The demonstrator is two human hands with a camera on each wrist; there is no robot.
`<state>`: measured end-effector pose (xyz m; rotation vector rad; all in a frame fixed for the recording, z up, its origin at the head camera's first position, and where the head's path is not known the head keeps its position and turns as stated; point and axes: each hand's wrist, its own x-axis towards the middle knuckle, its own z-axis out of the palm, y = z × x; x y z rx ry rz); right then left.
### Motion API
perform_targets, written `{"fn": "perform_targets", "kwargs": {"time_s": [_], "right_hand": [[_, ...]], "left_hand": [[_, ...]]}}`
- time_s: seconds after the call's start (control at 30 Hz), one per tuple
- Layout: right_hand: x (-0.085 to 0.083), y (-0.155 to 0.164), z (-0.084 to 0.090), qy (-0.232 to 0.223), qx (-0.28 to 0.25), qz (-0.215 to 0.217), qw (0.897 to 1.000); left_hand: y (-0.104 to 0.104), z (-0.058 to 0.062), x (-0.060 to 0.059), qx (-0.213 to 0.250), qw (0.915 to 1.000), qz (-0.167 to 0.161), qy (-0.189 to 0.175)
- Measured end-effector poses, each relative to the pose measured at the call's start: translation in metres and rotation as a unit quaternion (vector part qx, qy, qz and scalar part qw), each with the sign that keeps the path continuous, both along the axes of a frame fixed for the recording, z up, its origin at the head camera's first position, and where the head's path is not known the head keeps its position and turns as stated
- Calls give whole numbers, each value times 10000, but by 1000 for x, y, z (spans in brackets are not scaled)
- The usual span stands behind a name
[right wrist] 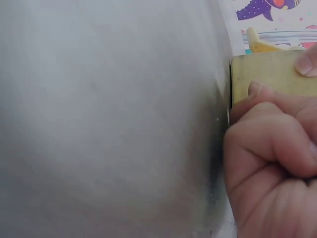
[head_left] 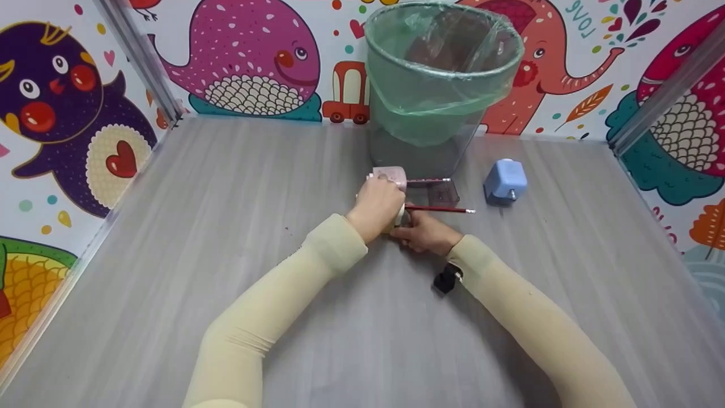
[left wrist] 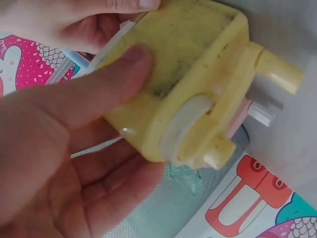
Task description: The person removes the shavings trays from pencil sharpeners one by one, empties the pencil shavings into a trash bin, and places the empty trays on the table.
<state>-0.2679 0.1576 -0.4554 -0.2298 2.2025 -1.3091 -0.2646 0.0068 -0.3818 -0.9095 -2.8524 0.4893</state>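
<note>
A grey wood-grain counter (head_left: 226, 238) is stretching between cartoon-printed walls (head_left: 68, 113), and at its far middle a bin lined with a green bag (head_left: 442, 79) is standing upright. Just in front of the bin, both hands are meeting around a yellow pencil sharpener (left wrist: 188, 89), which from the head view is almost wholly hiding behind them. The left hand (head_left: 378, 205) is gripping the sharpener's body, thumb lying across its top face and fingers curling beneath, as the left wrist view is showing. The right hand (head_left: 423, 233) is holding the same sharpener too, its fingers curling tight against the yellow edge; how much of it that hand is covering is hard to make out, since the right wrist view is mostly blurred grey counter. A blue sharpener (head_left: 505, 181) is sitting well to the right. A pink sharpener (head_left: 392, 174) is peeking out behind the left hand, partly hidden. A red pencil (head_left: 442, 209) is lying just beside the right hand, and a small transparent tray (head_left: 443, 195) is sitting between pencil and bin.
</note>
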Motion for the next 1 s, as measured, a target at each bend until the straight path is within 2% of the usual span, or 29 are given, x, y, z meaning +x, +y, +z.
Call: {"fn": "perform_targets", "kwargs": {"time_s": [0.07, 0.3, 0.5, 0.8, 1.0], "right_hand": [[-1, 0, 0, -22, -78, 91, 9999], [-1, 0, 1, 52, 34, 156, 9999], [1, 0, 1, 45, 60, 179, 9998], [2, 3, 1, 26, 160, 189, 9997], [4, 2, 1, 15, -7, 149, 9999]], "left_hand": [[0, 0, 0, -48, 10000, -21, 59], [-1, 1, -2, 82, 9998, 103, -171], [-1, -1, 0, 94, 9999, 18, 57], [1, 1, 0, 31, 10000, 71, -17], [2, -2, 1, 56, 9998, 88, 184]]}}
